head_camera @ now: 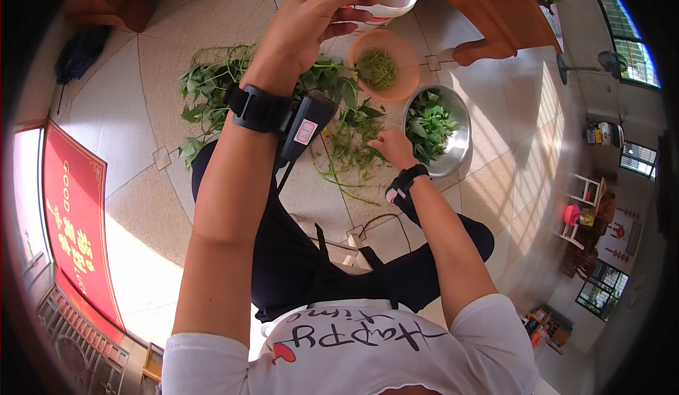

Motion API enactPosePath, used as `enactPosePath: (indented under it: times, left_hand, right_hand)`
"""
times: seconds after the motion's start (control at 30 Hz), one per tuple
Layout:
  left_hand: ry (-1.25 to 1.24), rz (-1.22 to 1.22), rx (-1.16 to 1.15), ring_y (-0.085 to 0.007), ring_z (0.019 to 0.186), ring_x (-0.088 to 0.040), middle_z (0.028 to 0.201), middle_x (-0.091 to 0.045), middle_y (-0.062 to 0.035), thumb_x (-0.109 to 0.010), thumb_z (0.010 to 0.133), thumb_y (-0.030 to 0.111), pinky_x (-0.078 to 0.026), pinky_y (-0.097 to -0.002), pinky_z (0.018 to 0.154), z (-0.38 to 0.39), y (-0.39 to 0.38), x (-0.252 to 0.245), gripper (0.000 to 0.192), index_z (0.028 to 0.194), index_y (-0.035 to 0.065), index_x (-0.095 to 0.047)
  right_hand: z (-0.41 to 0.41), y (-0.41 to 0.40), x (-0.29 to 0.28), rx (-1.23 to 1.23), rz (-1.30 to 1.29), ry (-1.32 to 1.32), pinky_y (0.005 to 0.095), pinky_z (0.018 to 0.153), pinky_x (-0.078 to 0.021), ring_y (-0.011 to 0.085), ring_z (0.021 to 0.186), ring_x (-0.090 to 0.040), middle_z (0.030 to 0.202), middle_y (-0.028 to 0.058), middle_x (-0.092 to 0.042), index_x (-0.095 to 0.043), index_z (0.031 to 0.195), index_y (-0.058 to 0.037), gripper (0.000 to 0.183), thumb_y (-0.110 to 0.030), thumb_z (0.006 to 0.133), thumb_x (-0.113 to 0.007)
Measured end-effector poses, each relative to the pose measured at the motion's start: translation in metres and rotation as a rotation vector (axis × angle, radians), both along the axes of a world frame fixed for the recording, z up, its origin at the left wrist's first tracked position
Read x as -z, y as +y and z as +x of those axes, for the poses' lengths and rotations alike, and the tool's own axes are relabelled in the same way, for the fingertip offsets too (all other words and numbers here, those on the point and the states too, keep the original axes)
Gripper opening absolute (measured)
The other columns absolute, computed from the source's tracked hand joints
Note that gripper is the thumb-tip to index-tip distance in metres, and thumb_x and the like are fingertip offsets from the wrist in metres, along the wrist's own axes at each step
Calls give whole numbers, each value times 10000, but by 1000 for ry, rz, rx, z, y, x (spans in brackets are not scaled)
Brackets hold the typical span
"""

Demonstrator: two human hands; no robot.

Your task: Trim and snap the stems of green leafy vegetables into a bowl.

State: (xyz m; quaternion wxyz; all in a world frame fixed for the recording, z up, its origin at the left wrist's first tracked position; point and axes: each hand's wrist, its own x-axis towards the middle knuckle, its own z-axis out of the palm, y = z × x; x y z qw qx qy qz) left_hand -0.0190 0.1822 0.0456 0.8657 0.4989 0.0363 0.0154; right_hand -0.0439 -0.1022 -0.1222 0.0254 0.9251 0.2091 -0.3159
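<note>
My left hand (pixel 331 13) is raised at the rim of a white bucket (pixel 406 5), fingers bent and apart, holding nothing visible. My right hand (pixel 393 147) is curled over loose stems and leaf scraps (pixel 353 140) on the floor, left of a steel bowl (pixel 460 148) of picked green leaves (pixel 431 122). Green shows at its fingertips; whether it is gripped cannot be told. An orange plastic basin (pixel 406 58) containing cut green stems (pixel 377 70) lies between bucket and bowl. Leafy vines (pixel 212 87) spread on the floor, partly behind my left forearm.
Wooden furniture legs (pixel 488 23) stand at the upper right, more wooden furniture (pixel 109 2) at the upper left. A folded dark umbrella (pixel 79 55) lies at the left, near a red mat (pixel 79 220) with writing. A thin dark cord (pixel 392 215) curves between my knees.
</note>
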Motion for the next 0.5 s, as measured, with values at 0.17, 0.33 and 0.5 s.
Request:
enactPosePath:
  times: [0.17, 0.33, 0.5]
  left_hand:
    - [3, -19, -19, -98, 823, -594, 963, -632, -32, -530, 863, 210, -464, -206, 688, 2, -3, -4, 204, 985, 71, -618]
    - [48, -54, -6, -96, 784, -589, 942, -636, -36, -546, 852, 213, -452, -211, 673, 3, 1, -2, 214, 984, 61, -617]
    - [62, -50, -19, -94, 776, -580, 934, -632, -42, -548, 851, 219, -447, -211, 665, 7, 2, -5, 234, 985, 40, -616]
  right_hand:
    - [17, -19, 40, 128, 332, 20, 372, 743, -461, 288, 853, -565, 948, 166, -582, -565, 1023, -2, 357, -224, 757, -653]
    - [44, 22, 47, 531, 404, 108, 409, 824, -452, 314, 991, -529, 1156, 185, -503, -452, 1197, -6, 433, -190, 824, -574]
    - [86, 57, 55, 502, 423, 66, 439, 944, -363, 316, 1151, -393, 1299, 156, -357, -318, 1292, -44, 528, -180, 839, -553]
